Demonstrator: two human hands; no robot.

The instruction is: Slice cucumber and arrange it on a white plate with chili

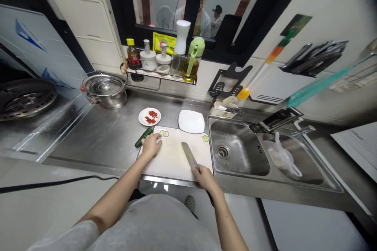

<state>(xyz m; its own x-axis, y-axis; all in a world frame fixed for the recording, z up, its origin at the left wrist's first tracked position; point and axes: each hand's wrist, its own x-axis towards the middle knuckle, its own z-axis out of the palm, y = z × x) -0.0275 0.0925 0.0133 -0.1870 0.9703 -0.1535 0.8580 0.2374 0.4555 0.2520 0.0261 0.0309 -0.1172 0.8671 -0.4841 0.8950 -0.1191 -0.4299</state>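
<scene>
My left hand (151,145) rests at the left side of the white cutting board (167,162), fingers bent downward. A dark green cucumber (143,137) lies beside its knuckles, across the board's left edge. A bit of green shows under the palm, but what the fingers hold is hidden. Thin cucumber slices (164,133) lie just past the fingertips. My right hand (204,176) is closed round the handle of a kitchen knife (190,156), whose blade points away from me over the board. More cucumber slices (205,138) sit at the board's far right corner.
Behind the board stand a plate of chopped red pieces (145,111) and a white plate (191,121). A steel sink (238,149) adjoins on the right, with a plastic bag (282,156) inside. A lidded pot (108,90) stands left; a condiment rack (161,76) hangs behind.
</scene>
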